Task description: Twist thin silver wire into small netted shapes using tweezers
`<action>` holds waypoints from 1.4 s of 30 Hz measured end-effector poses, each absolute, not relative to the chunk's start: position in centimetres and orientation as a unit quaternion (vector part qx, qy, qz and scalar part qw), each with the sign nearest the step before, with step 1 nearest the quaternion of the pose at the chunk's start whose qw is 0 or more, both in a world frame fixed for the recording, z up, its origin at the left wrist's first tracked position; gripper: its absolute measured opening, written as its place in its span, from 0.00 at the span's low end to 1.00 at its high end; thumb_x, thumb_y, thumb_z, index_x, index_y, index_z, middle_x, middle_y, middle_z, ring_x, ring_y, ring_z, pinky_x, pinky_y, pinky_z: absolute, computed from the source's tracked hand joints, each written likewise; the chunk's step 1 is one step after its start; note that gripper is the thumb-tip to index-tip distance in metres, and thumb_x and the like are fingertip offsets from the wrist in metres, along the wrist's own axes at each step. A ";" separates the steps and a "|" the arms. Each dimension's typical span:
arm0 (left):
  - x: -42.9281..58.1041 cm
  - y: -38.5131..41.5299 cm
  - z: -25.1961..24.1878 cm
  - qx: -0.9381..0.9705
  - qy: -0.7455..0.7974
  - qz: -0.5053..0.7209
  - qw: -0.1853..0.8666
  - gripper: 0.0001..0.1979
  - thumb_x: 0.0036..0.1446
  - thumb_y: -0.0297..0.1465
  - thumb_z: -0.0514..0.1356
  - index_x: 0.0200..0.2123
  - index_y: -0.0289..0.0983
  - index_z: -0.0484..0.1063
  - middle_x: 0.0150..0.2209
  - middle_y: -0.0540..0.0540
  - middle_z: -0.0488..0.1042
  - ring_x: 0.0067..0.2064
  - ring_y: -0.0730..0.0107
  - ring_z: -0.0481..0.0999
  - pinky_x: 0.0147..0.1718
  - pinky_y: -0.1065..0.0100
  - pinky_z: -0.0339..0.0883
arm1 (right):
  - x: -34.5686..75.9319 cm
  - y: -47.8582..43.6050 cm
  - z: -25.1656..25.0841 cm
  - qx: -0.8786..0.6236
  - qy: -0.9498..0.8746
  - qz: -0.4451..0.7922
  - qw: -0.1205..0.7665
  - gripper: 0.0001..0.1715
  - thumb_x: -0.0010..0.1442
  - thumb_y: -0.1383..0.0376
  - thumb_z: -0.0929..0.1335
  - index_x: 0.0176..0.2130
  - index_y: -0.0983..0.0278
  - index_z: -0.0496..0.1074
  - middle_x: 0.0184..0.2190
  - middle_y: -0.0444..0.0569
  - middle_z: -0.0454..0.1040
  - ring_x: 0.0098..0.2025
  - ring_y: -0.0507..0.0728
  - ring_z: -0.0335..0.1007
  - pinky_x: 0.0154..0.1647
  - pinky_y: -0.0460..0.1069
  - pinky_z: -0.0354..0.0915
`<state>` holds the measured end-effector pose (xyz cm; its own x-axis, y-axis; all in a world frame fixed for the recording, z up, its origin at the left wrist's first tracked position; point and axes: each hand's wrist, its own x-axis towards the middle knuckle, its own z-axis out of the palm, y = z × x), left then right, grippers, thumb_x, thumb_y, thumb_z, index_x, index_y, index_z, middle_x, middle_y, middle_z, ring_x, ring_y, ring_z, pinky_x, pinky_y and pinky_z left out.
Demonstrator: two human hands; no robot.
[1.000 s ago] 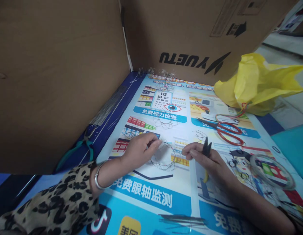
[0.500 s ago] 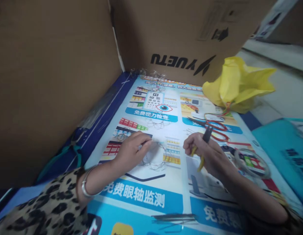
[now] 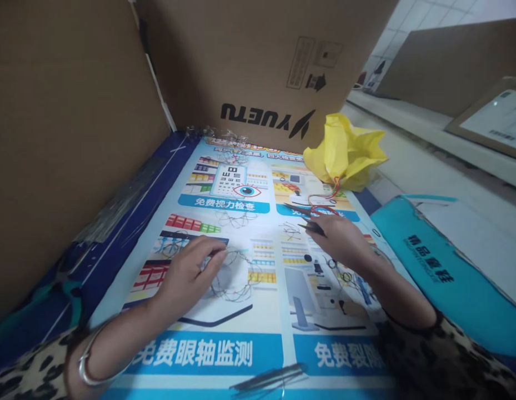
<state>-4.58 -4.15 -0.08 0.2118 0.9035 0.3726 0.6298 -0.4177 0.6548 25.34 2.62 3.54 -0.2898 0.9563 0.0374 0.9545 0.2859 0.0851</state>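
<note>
My left hand [image 3: 195, 264] is closed, with thumb and forefinger pinching a thin wire ring [image 3: 236, 286]. The ring of twisted wire loops lies spread to the right of the fingers on the printed poster. My right hand [image 3: 341, 241] is wrapped around pliers [image 3: 312, 225]. Their dark jaws point left and stand apart, while the handles are hidden in the palm. Just beyond this hand lie scissors [image 3: 298, 210], their red handles partly covered by it. A short bundle of dark wires [image 3: 270, 379] rests near the front edge.
Cardboard panels [image 3: 249, 61] rise at the back and left. A yellow bag [image 3: 345, 153] tied with coloured strings stands at the back right. A teal box lid [image 3: 432, 261] lies on the right. Teal-handled pliers [image 3: 70, 289] and several more wire loops [image 3: 236, 218] lie about.
My right hand has moved farther away towards the scissors, with the pliers still in it, their jaws now pointing left. The view has swung right; my left hand keeps its pinch.
</note>
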 end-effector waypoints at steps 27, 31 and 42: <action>-4.6 -4.4 -0.1 0.756 0.508 0.382 0.154 0.06 0.59 0.31 0.53 0.36 0.38 0.69 0.36 0.47 0.72 0.40 0.68 0.71 0.39 0.67 0.65 | 24.4 2.9 2.3 0.623 0.781 -0.028 0.039 0.14 0.57 0.57 0.60 0.31 0.62 0.69 0.30 0.47 0.73 0.30 0.53 0.66 0.25 0.46 0.50; -4.4 -4.3 -0.1 0.755 0.510 0.383 0.151 0.06 0.59 0.31 0.53 0.37 0.38 0.69 0.37 0.46 0.72 0.40 0.67 0.71 0.40 0.66 0.65 | 24.2 2.5 2.8 0.620 0.784 -0.033 0.011 0.13 0.56 0.58 0.60 0.28 0.62 0.68 0.28 0.47 0.72 0.28 0.52 0.64 0.25 0.46 0.49; -4.6 -4.3 -0.3 0.765 0.498 0.394 0.104 0.07 0.57 0.29 0.56 0.39 0.37 0.69 0.39 0.45 0.73 0.43 0.65 0.71 0.43 0.64 0.66 | 24.7 2.4 3.4 0.627 0.759 -0.102 -0.141 0.15 0.53 0.56 0.62 0.21 0.62 0.60 0.18 0.41 0.61 0.22 0.50 0.57 0.22 0.45 0.49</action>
<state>-4.57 -4.26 -0.34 0.1937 0.8447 0.4991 0.6801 -0.4822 0.5522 24.74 2.37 3.38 -0.1740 0.9810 0.0855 0.9237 0.1927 -0.3312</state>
